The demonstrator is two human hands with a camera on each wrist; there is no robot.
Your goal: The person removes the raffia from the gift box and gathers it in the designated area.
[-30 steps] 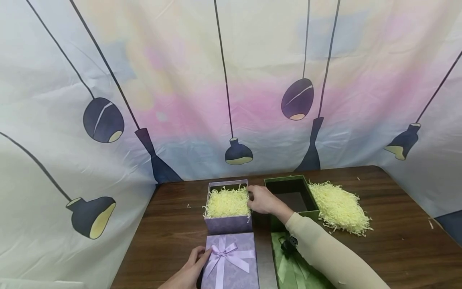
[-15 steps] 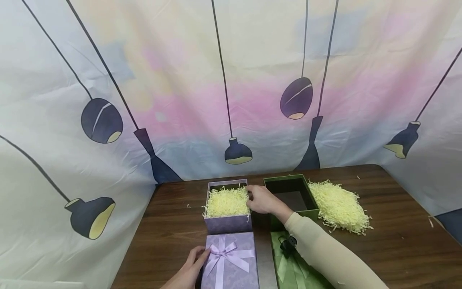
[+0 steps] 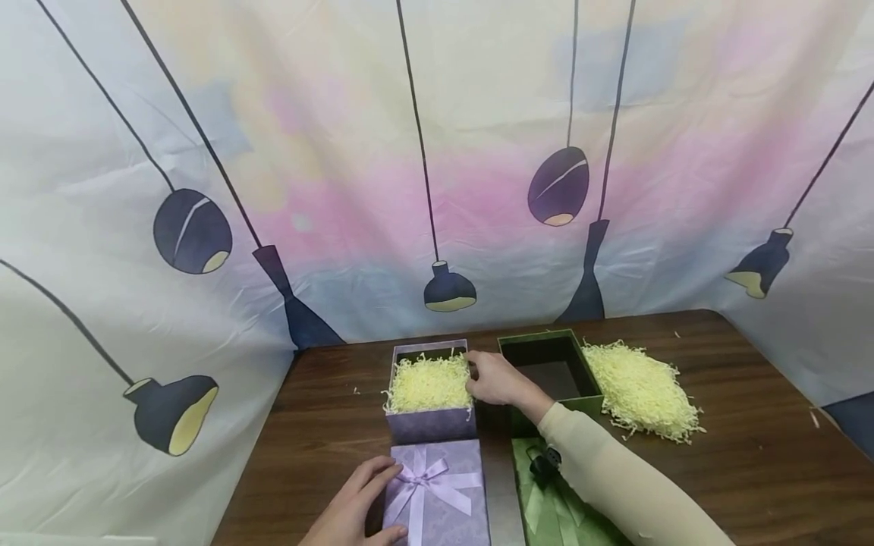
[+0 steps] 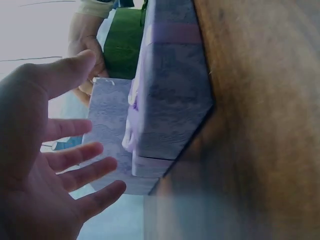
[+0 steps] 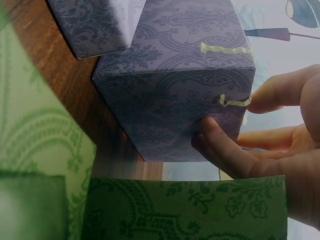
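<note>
The purple gift box (image 3: 432,428) stands without its lid, filled with pale yellow shredded paper (image 3: 430,384). At its right wall, my right hand (image 3: 501,379) grips the rim; the right wrist view has some fingers on the outside of the purple box (image 5: 170,110). The purple lid (image 3: 464,455), topped with a ribbon bow, lies in front of the box. My left hand (image 3: 351,504) is spread at the lid's left edge, thumb low near its front. In the left wrist view the left hand's fingers are extended beside the purple lid (image 4: 172,100) without grasping it.
To the right stands a green box (image 3: 526,418), lidless, its dark inside showing. A green lid (image 3: 580,516) lies before it, partly under the right forearm. A loose heap of yellow shredded paper (image 3: 645,390) sits beside the green box. A printed curtain (image 3: 382,189) hangs behind the table.
My left hand has shifted slightly and spread its fingers and thumb away from the lid's left edge. The right hand stays at the box rim.
</note>
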